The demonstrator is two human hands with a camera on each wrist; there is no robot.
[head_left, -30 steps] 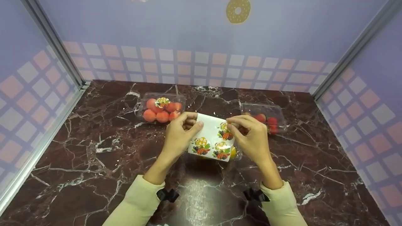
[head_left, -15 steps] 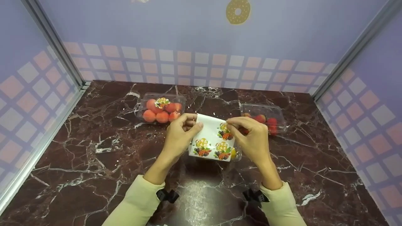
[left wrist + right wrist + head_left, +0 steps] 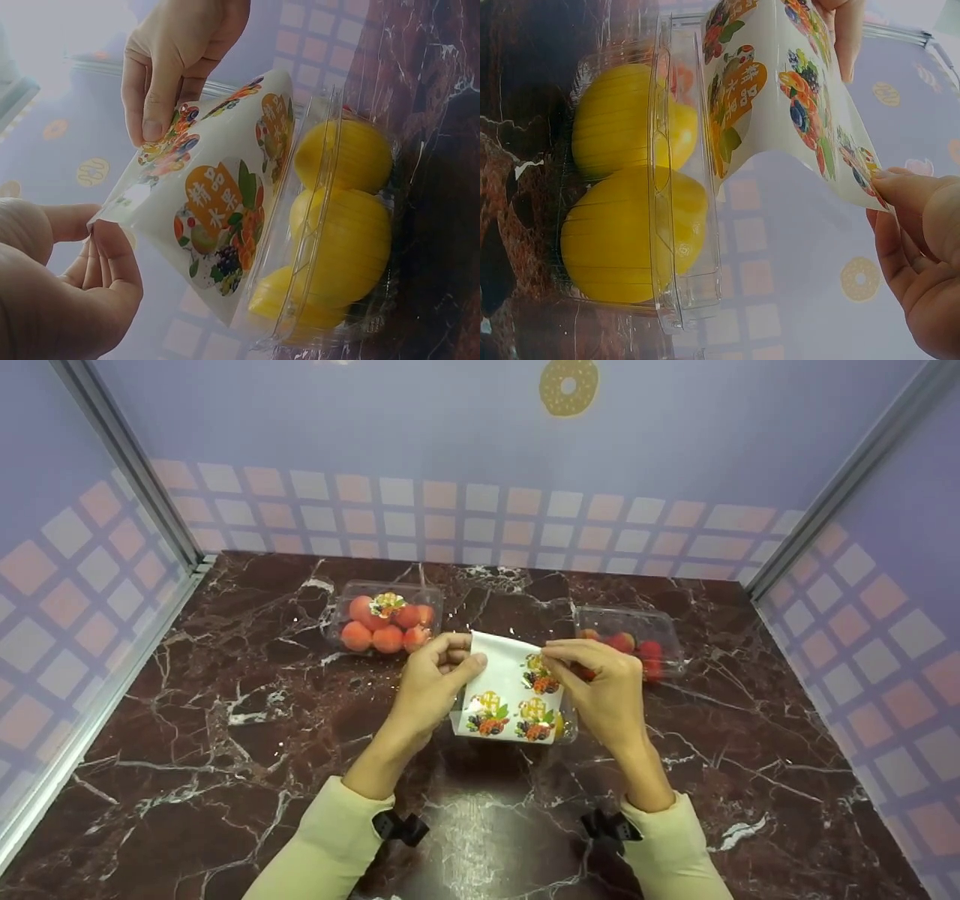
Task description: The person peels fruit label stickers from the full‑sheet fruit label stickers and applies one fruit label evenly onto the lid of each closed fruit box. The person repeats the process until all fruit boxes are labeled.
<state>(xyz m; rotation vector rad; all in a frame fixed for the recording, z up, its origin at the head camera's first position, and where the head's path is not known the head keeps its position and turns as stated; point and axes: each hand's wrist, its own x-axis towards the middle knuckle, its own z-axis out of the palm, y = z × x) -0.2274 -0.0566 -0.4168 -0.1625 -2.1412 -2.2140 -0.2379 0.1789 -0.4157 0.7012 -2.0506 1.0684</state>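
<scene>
A white sheet of fruit-printed stickers [image 3: 502, 679] is held up between both hands. My left hand [image 3: 431, 686] pinches its upper left corner between thumb and fingers. With thumb and fingertips, my right hand [image 3: 604, 682] pinches the upper right edge, right at a sticker [image 3: 862, 169]. Under the sheet, a clear plastic box [image 3: 330, 225] with yellow lemons [image 3: 349, 240] inside stands on the table. The sheet's bent lower end comes close over the box lid, and in the head view it hides most of the box.
At the back left stands a clear box of peach-coloured round fruit [image 3: 388, 639] with a fruit sticker [image 3: 388, 605] on its lid. A clear box of strawberries [image 3: 649, 651] sits at the back right. Patterned walls [image 3: 480, 427] enclose the dark marbled table [image 3: 262, 780].
The sheet's lower end has swung slightly to the right and up, showing a little more of the box's left corner. Both hands keep nearly the same place and grip.
</scene>
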